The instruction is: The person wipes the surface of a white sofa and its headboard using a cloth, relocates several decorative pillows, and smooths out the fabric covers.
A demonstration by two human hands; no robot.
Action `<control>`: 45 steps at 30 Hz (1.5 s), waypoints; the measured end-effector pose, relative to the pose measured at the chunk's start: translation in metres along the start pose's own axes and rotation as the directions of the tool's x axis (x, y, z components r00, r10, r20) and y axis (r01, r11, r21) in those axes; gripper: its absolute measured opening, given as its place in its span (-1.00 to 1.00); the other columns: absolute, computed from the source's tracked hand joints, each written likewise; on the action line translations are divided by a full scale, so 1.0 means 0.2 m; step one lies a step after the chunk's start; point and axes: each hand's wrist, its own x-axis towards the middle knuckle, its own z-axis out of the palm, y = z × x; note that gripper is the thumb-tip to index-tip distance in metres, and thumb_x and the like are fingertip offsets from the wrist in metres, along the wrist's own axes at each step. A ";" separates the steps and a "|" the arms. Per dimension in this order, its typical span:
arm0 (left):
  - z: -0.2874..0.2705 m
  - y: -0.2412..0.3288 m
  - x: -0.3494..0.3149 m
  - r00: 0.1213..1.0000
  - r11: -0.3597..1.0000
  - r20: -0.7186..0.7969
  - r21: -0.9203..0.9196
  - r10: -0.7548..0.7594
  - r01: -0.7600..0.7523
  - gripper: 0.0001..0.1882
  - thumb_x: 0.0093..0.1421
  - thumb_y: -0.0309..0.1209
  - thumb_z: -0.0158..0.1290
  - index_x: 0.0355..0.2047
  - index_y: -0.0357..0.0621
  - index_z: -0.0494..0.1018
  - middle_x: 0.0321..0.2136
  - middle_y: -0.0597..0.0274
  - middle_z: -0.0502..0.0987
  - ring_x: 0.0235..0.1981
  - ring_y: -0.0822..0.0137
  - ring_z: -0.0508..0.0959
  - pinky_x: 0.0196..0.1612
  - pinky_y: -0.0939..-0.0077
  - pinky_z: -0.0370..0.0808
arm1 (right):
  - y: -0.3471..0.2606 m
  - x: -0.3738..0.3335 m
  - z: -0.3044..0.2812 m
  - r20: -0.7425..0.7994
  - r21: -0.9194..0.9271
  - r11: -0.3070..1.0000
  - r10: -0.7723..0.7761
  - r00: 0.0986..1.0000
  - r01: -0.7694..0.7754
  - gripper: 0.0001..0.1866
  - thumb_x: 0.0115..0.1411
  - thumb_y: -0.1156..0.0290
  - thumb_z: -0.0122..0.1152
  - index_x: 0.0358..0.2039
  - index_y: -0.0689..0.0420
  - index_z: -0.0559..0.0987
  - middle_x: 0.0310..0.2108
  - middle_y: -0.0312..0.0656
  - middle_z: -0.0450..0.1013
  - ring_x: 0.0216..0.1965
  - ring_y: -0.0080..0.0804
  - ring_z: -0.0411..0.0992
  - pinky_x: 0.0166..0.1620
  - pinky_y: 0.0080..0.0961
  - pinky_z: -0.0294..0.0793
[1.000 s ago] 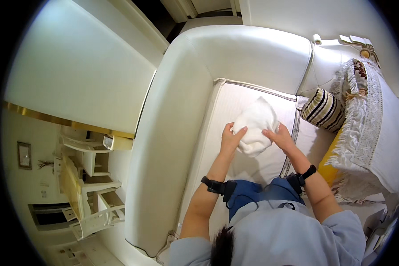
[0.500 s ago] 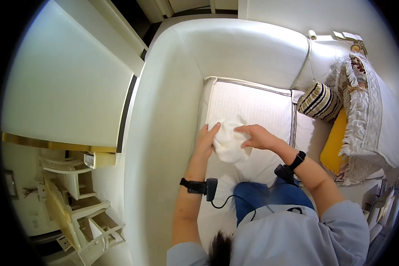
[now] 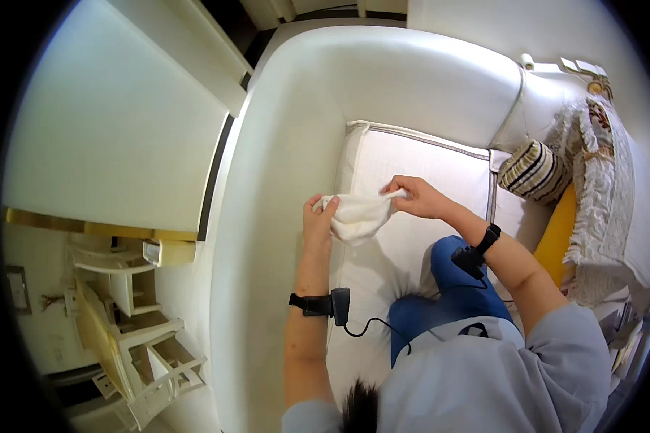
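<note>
A soft white cloth (image 3: pixel 360 219) hangs between my two hands, above the pale sofa seat (image 3: pixel 433 162). My left hand (image 3: pixel 319 218) grips its left end, thumb on top and fingers folded round it. The fingers of my right hand (image 3: pixel 414 198) pinch a drawn-up corner on the other side. Between them the fabric sags in a rounded fold, and its full shape cannot be made out. Each wrist wears a black strap with a small black box, the left box (image 3: pixel 340 307) trailing a cable across my lap.
White sofa arm (image 3: pixel 267 238) and backrest (image 3: pixel 419 72) curve round the seat. To the right are a striped cushion (image 3: pixel 533 172), a yellow cushion (image 3: pixel 556 234) and a fringed white cover (image 3: pixel 614 195). A table with chairs (image 3: pixel 133 346) stands at the lower left.
The bunched cloth is now stretched out sideways between my hands. My left hand has shifted left, and my right hand has risen slightly. My knee shows more.
</note>
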 end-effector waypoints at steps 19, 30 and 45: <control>0.03 0.40 0.74 0.837 0.605 -0.081 0.729 0.541 -0.320 -0.45 0.25 -0.25 0.03 0.18 -0.25 0.22 -0.05 0.02 0.43 -0.07 0.24 0.46 0.01 0.38 0.38 | 0.41 1.09 -0.05 0.478 0.782 0.247 0.350 0.805 -0.572 -0.42 0.20 0.44 0.17 0.20 0.27 0.22 -0.01 -0.08 0.40 -0.06 -0.36 0.45 -0.03 -0.46 0.50; 0.30 0.17 0.98 0.958 0.950 -0.078 0.176 0.275 -0.258 -0.75 0.30 -0.39 -0.03 -0.12 -0.33 0.42 -0.38 0.34 0.54 -0.39 0.56 0.46 -0.30 0.70 0.39 | 0.72 1.30 0.00 0.550 0.827 0.161 -0.031 0.835 -0.539 -0.22 0.26 0.10 0.06 0.33 0.12 -0.06 0.22 -0.04 0.10 0.25 -0.22 0.11 0.21 -0.28 0.22; -0.26 0.46 1.58 0.414 0.083 0.021 0.969 0.910 -0.231 -0.73 0.25 -0.30 -0.02 -0.22 -0.30 0.44 -0.30 0.00 0.53 -0.30 0.14 0.51 -0.19 0.34 0.42 | 0.49 1.76 0.72 -0.251 0.035 0.951 -0.291 0.923 0.309 -0.17 -0.01 0.27 0.28 0.26 0.13 0.14 0.28 0.26 -0.06 0.33 0.14 -0.10 0.31 -0.02 -0.08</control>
